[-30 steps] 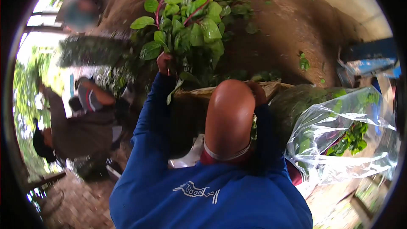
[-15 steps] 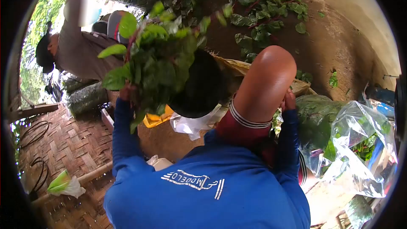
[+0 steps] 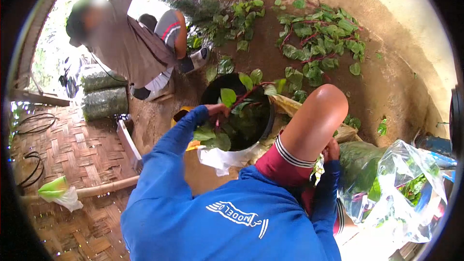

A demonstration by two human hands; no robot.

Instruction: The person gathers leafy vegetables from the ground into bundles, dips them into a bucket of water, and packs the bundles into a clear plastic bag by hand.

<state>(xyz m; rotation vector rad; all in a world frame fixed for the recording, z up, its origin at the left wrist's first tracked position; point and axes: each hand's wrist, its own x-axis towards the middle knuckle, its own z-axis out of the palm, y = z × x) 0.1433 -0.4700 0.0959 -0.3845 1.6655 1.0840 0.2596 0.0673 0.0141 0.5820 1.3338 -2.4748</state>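
My left hand [image 3: 218, 110] is closed around red-stemmed leafy greens [image 3: 237, 100] over a round black bucket [image 3: 209, 92]. Some leaves hang inside the bucket, while others stick out by my wrist and past its far rim. Beside my bare knee, my right hand [image 3: 331, 150] is partly hidden by the leg; its fingers look curled, and what they grip cannot be made out. Close to it lies a clear plastic bag [image 3: 403, 164] with greens inside.
Red-stemmed greens [image 3: 321, 38] lie spread on the brown floor. A co-worker [image 3: 128, 43] crouches at upper left near bagged bundles [image 3: 104, 104]. A woven bamboo mat [image 3: 87, 137] covers the left side, and white plastic [image 3: 222, 159] lies below the bucket.
My left hand has moved right and brought the greens from in front of the co-worker down into the bucket. The view has shifted; my right hand stays by the knee.
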